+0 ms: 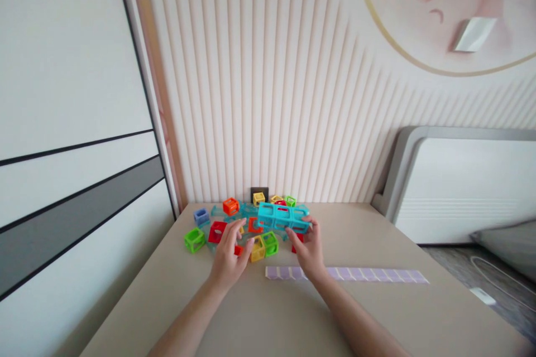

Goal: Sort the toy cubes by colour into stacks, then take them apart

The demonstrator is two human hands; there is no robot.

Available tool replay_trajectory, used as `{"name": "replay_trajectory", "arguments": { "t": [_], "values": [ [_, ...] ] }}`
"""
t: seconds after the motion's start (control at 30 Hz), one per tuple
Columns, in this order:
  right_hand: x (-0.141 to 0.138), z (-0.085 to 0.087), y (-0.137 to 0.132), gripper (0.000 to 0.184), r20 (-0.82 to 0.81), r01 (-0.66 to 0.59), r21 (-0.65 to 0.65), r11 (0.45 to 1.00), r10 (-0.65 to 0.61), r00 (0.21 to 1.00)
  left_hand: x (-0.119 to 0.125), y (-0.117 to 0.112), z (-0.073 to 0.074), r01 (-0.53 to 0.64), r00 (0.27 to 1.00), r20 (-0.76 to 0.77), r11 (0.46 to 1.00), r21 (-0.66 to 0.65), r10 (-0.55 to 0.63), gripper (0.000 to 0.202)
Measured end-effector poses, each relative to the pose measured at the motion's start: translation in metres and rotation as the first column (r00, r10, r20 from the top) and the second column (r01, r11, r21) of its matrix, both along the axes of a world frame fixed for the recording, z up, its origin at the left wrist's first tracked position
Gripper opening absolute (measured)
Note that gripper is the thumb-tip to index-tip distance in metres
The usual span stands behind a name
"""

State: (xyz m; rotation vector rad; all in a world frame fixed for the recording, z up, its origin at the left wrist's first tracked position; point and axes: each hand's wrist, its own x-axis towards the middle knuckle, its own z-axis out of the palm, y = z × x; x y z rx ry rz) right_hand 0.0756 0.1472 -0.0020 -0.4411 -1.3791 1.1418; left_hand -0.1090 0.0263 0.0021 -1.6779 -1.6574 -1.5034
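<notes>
In my right hand (309,244) is a turquoise row of joined open-frame toy blocks (283,216), gripped at its right end between thumb and fingers and raised over the pile. My left hand (231,252) hovers at the near left of the pile, thumb and fingers apart, with nothing visible between them. Close by its thumb stand a yellow cube block (257,249) and a green cube block (271,243). A red cube block (216,231) lies just behind the left hand, partly hidden by it.
More blocks lie behind: a green one (195,240), a blue one (201,216), an orange one (230,206). A lilac patterned strip (377,275) crosses the table (268,312) on the right. A ribbed wall (268,78) borders the back, a white cabinet (75,139) the left.
</notes>
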Motion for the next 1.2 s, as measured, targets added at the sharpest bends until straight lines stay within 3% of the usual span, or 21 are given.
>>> {"name": "replay_trajectory", "arguments": {
  "t": [0.1,0.2,0.27,0.37,0.47,0.6,0.8,0.97,1.1,1.2],
  "values": [
    [0.005,-0.005,-0.016,0.042,0.062,-0.061,0.024,0.998,0.060,0.996,0.007,-0.005,-0.001,0.132,0.990,0.040,0.991,0.023,-0.133,0.042],
    [0.008,-0.008,-0.027,0.045,0.125,-0.161,-0.052,0.985,0.167,0.978,0.006,-0.009,-0.004,0.262,0.959,0.109,0.965,0.015,-0.262,0.047],
    [0.008,-0.008,-0.031,0.047,0.142,-0.213,-0.107,0.971,0.227,0.963,0.006,-0.009,-0.005,0.340,0.915,0.237,0.940,-0.022,-0.325,0.052],
    [0.007,-0.008,-0.032,0.053,0.164,-0.272,-0.146,0.951,0.294,0.942,0.008,-0.009,-0.006,0.473,0.803,0.475,0.869,-0.143,-0.359,0.065],
    [0.005,-0.011,-0.031,0.064,0.199,-0.288,-0.186,0.939,0.323,0.925,0.010,-0.008,-0.008,0.562,0.729,0.596,0.792,-0.240,-0.337,0.074],
    [0.004,-0.016,-0.029,0.069,0.259,-0.213,-0.144,0.967,0.244,0.934,0.010,-0.006,-0.013,0.532,0.761,0.565,0.806,-0.260,-0.320,0.072],
    [0.003,-0.022,-0.027,0.062,0.317,-0.072,-0.087,0.994,0.096,0.944,0.010,-0.002,-0.022,0.387,0.907,0.296,0.871,-0.303,-0.300,0.053],
    [0.004,-0.025,-0.027,0.056,0.341,-0.002,0.036,0.999,-0.010,0.940,0.011,0.001,-0.027,0.309,0.944,0.206,0.915,-0.261,-0.260,0.052],
    [0.005,-0.027,-0.029,0.042,0.355,0.075,0.187,0.980,-0.138,0.925,0.013,0.001,-0.028,0.257,0.955,0.204,0.942,-0.215,-0.214,0.051],
    [0.005,-0.028,-0.032,0.033,0.327,0.154,0.338,0.929,-0.269,0.906,0.015,0.001,-0.027,0.280,0.942,0.249,0.937,-0.206,-0.227,0.050]
  ]
}}
